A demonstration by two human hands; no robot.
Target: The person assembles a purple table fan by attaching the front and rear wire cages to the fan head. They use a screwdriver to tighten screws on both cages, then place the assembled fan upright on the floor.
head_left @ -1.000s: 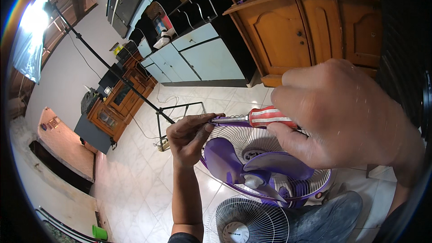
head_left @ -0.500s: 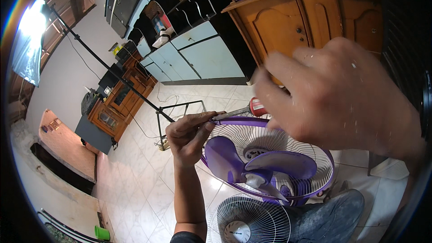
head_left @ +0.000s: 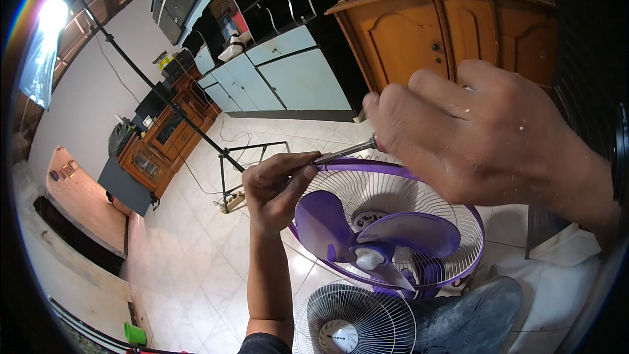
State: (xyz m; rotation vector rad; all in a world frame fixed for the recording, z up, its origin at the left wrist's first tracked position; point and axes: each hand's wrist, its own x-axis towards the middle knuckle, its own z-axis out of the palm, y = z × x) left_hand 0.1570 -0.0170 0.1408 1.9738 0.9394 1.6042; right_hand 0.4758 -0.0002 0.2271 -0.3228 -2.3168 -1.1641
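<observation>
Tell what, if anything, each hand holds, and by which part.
The right hand holds a screwdriver by its red handle. The left hand touches the purple fan rim, its hold unclear.

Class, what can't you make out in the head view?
Head view:
Screwdriver: handle mostly hidden by right hand; tip too small to tell against left hand.
Fan: part of its purple rim covered by right hand.
Nearer wire cover: lower part cut off by bottom edge.
</observation>
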